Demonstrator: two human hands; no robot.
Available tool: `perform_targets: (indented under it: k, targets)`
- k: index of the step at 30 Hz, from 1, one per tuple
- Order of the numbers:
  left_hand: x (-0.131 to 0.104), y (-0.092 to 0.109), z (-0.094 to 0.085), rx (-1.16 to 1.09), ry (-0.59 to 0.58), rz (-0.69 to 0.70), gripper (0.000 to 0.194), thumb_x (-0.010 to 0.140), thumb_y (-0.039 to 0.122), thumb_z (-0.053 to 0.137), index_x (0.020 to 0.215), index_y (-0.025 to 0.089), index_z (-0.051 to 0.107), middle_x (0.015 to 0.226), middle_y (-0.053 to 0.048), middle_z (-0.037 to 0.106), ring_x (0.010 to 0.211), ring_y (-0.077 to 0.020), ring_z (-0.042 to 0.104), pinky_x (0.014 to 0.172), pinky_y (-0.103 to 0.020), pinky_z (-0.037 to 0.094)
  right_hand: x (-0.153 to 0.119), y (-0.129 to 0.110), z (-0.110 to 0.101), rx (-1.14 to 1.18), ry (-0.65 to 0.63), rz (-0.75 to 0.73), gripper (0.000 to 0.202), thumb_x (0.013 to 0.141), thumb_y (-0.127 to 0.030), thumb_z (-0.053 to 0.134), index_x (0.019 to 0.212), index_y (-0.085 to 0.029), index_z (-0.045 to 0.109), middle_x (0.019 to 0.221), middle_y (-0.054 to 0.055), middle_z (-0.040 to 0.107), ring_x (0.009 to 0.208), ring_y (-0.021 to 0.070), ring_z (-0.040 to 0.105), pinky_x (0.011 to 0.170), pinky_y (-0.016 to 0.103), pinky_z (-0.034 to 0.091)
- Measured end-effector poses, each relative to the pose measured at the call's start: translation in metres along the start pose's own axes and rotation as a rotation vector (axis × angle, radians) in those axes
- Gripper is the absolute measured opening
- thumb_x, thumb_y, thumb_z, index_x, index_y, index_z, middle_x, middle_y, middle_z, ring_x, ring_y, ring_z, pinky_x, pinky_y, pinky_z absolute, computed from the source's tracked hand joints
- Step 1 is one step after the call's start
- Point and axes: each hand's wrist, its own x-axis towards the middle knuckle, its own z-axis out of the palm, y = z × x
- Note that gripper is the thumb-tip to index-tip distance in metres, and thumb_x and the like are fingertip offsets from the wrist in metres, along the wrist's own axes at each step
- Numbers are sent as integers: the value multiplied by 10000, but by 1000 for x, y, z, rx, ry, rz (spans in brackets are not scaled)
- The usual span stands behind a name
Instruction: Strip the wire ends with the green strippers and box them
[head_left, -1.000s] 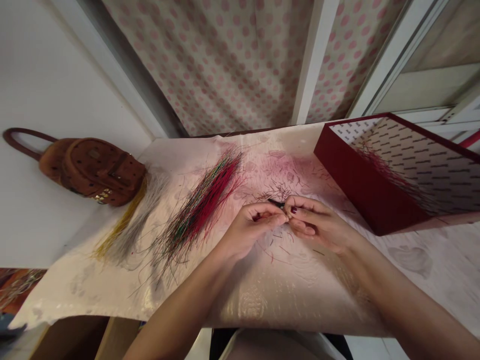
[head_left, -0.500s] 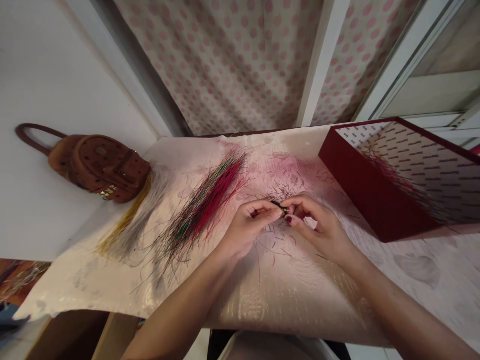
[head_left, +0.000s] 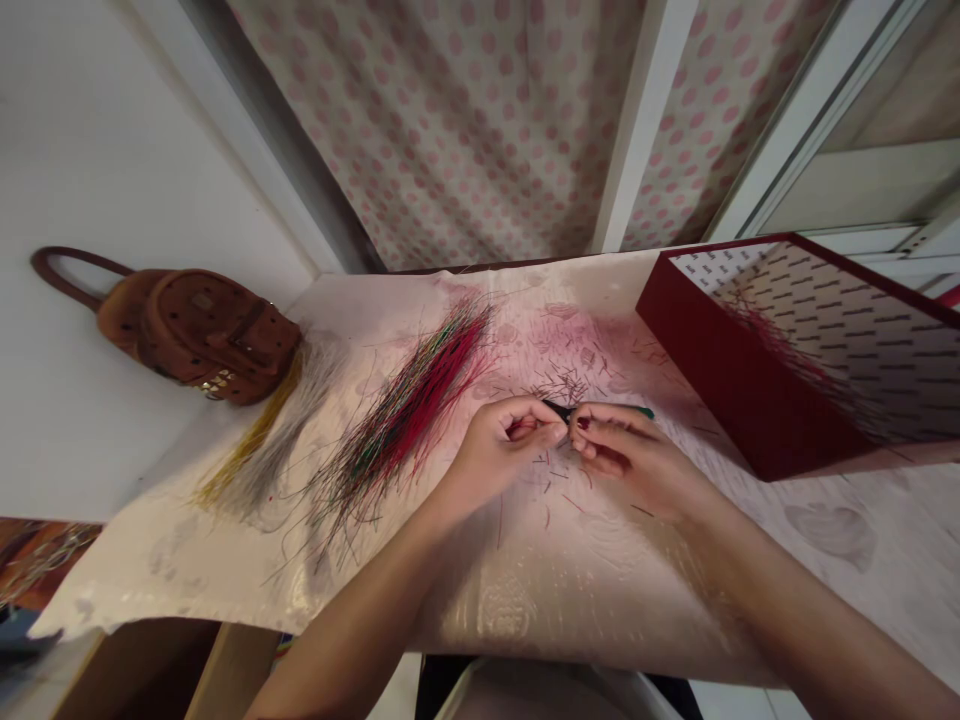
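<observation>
My left hand [head_left: 510, 445] is closed in a pinch, thumb against fingertips; a thin wire strand [head_left: 500, 522] appears to trail below it. Facing it, almost fingertip to fingertip, my right hand [head_left: 622, 447] is curled round a small dark tool with a green end [head_left: 646, 412]. The tool's black tip shows between the two hands, and its middle is hidden by my right fingers. Short wire clippings [head_left: 566, 386] lie scattered behind and beneath both hands. A bundle of long red, green and dark wires [head_left: 424, 400] rests to the left.
Grey strands [head_left: 300, 420] and yellow strands [head_left: 251, 447] lie farther left, beside a brown backpack [head_left: 217, 335] against the wall. On the right stands an open dark red box [head_left: 712, 385] with red wires inside. A pale patterned cloth [head_left: 510, 610] covers the table.
My right hand has turned and its fingers have curled in, and the green end now shows beyond them. The thin strand below my left hand has shifted slightly left.
</observation>
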Motion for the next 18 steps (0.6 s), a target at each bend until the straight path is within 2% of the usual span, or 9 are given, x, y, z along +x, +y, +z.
perform_targets:
  k: [3, 5, 7, 9, 10, 12, 15, 18]
  targets:
    - [0, -1, 2, 43, 10, 22, 223, 896, 391, 694, 814, 186, 727, 752, -34, 672, 706, -158, 573, 632, -279, 425, 1, 1, -1, 239, -58, 150, 245, 902, -316, 653, 723, -171, 567, 682, -49, 474, 467, 46, 176, 446, 242, 163]
    - [0, -1, 2, 26, 19, 18, 222, 891, 389, 701, 808, 185, 729, 753, -34, 671, 705, -155, 567, 625, -276, 417, 0, 1, -2, 200, -59, 142, 254, 924, -329, 623, 732, -173, 565, 678, -48, 467, 459, 47, 180, 440, 240, 171]
    - [1, 0, 2, -41, 29, -18, 207, 875, 372, 722, 803, 177, 726, 745, -26, 654, 678, -137, 541, 608, -266, 395, -1, 1, -1, -27, 11, 4, 210, 962, -319, 585, 804, -182, 597, 711, -29, 502, 490, 70, 319, 470, 241, 263]
    - [1, 0, 1, -158, 43, -101, 192, 850, 356, 747, 805, 172, 718, 728, -9, 621, 614, -105, 479, 562, -250, 346, -2, 2, -1, -376, 130, -242, 95, 981, -261, 563, 955, -198, 630, 817, 6, 571, 653, 126, 514, 594, 267, 407]
    - [1, 0, 1, -226, 50, -156, 191, 832, 354, 761, 806, 171, 714, 719, 0, 601, 577, -87, 434, 531, -243, 307, -2, 2, -1, -556, 177, -372, 99, 979, -220, 560, 1046, -208, 631, 890, 24, 598, 764, 156, 570, 682, 294, 454]
    - [1, -1, 2, -350, 48, -256, 211, 788, 360, 796, 796, 171, 703, 707, 16, 567, 532, -63, 355, 489, -239, 222, -3, 3, -2, -846, 220, -577, 240, 973, -160, 557, 1200, -227, 602, 1037, 54, 616, 919, 194, 602, 808, 340, 486]
    - [1, -3, 3, -467, 18, -307, 243, 736, 358, 837, 755, 163, 692, 712, 24, 552, 541, -53, 336, 484, -239, 180, -3, 4, -3, -1063, 193, -702, 281, 993, -160, 560, 1261, -237, 588, 1108, 74, 609, 965, 208, 622, 812, 345, 518]
    - [1, -4, 3, -516, -2, -302, 240, 739, 342, 837, 736, 154, 689, 703, 30, 545, 551, -49, 335, 489, -239, 181, -3, 3, -4, -1122, 185, -742, 229, 1002, -187, 587, 1226, -232, 605, 1083, 72, 610, 941, 204, 643, 776, 332, 540]
